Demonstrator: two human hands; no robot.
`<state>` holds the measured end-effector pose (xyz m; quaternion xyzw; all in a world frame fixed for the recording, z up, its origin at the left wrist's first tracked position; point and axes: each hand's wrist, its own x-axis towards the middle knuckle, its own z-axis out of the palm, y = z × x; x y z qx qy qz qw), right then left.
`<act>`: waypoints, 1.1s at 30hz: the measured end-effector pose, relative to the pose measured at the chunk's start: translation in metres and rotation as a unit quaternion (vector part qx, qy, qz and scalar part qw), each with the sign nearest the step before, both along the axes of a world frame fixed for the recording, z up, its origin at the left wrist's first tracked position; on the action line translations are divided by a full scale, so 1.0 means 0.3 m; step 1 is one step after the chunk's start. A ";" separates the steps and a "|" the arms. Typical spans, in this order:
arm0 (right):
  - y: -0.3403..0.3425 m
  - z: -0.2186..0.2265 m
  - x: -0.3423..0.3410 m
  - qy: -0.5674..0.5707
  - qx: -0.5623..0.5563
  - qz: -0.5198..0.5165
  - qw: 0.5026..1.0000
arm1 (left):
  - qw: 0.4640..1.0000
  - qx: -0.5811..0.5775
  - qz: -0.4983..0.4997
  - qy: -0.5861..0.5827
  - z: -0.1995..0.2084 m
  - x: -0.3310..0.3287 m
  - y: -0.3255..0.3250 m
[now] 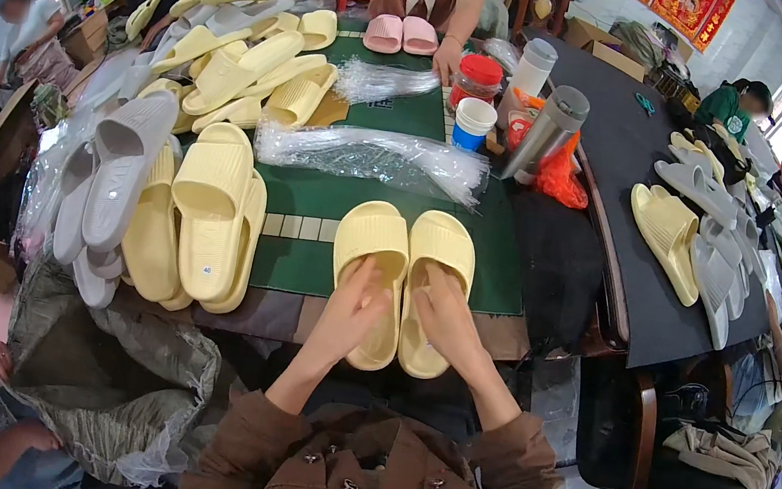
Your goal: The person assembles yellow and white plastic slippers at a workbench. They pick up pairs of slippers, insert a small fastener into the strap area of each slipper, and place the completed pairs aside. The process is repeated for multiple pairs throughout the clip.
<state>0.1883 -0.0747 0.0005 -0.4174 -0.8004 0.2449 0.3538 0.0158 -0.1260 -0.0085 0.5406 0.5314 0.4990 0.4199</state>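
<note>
A pair of pale yellow slippers stands side by side at the near table edge, toes pointing away from me. My left hand (pixel 353 308) reaches into the left slipper (pixel 375 222), its fingers partly hidden under the strap, gripping it. In the same way my right hand (pixel 446 319) holds the right slipper (pixel 445 235), fingertips tucked inside. Both heels overhang the table edge toward my body. Left of them lie stacked yellow slippers (pixel 209 207) and grey slippers (pixel 127 170). Just beyond the pair is a bundle of clear plastic strips (pixel 374 158).
A large pile of slippers (pixel 245 71) covers the table's far left. Cups, a steel tumbler (pixel 549 132) and a red-lidded jar (pixel 477 80) stand right. Across the table, a person has pink slippers (pixel 402 35) in front. An open woven sack (pixel 110 365) sits lower left; a chair (pixel 672 459), right.
</note>
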 end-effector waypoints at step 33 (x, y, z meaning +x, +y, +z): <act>0.116 -0.009 -0.024 -0.064 -0.087 0.026 0.994 | 0.903 -0.037 0.018 0.428 -0.006 0.083 0.167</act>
